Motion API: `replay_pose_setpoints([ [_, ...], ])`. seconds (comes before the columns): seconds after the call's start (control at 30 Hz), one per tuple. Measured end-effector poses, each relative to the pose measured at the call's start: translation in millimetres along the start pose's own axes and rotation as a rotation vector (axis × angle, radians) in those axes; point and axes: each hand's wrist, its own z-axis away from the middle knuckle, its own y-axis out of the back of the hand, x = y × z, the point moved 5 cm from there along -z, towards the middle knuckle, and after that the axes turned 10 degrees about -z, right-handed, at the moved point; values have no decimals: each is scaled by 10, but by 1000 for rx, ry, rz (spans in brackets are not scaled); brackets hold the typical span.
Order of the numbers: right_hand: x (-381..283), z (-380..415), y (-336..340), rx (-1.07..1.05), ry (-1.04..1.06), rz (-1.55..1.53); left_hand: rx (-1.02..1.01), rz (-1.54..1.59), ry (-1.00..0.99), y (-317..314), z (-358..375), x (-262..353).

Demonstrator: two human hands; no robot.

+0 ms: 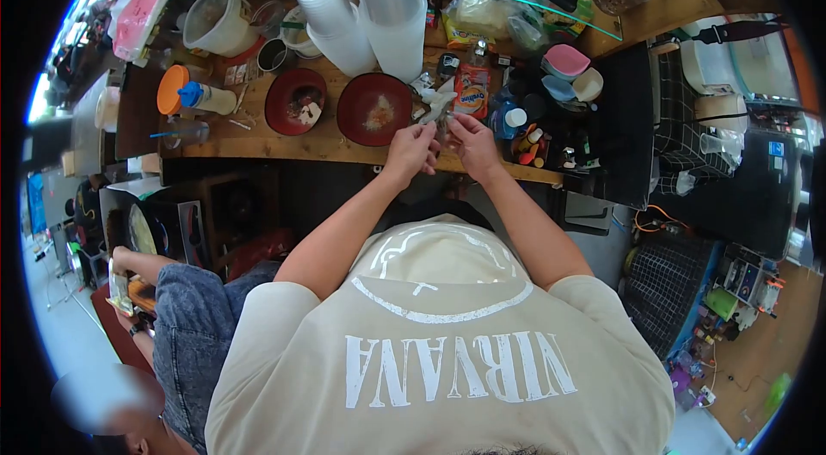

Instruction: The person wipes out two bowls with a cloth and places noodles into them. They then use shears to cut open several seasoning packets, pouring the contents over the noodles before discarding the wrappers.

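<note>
Between both hands is a small, crumpled, whitish plastic bag [437,100], pinched near its lower end. My left hand [410,151] has its fingers closed at the bag's left side. My right hand [472,145] grips the right side with thumb and forefinger. What the bag holds is too small to make out. Left of the hands, a dark red bowl [351,102] contains pale and orange-brown seasoning. A second red bowl [279,96] farther left has dark and pale bits in it. An orange Ovaltine pack [471,90] stands just behind my right hand.
Tall stacks of clear plastic cups [391,33] rise behind the bowls. A squeeze bottle with a blue cap [211,99] lies at the left. Colored small bowls [565,61] and a blue bottle [508,117] are at the right. Another person [194,317] sits at lower left.
</note>
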Motion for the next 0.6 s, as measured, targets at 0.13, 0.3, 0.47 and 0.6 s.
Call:
replay_pose_setpoints([
  [0.13,-13,71,-261,-294,-81,-391,-96,379,-54,20,9,160],
  [0.3,-314,245,-533,-299,-150,-423,7,138,-319,291,108,477],
  [0.47,-398,167,-535,-231,-139,-139,275,-198,-597,476,331,814],
  [0.6,-536,274,-778,-213,-106,-246,197,128,-381,509,319,809],
])
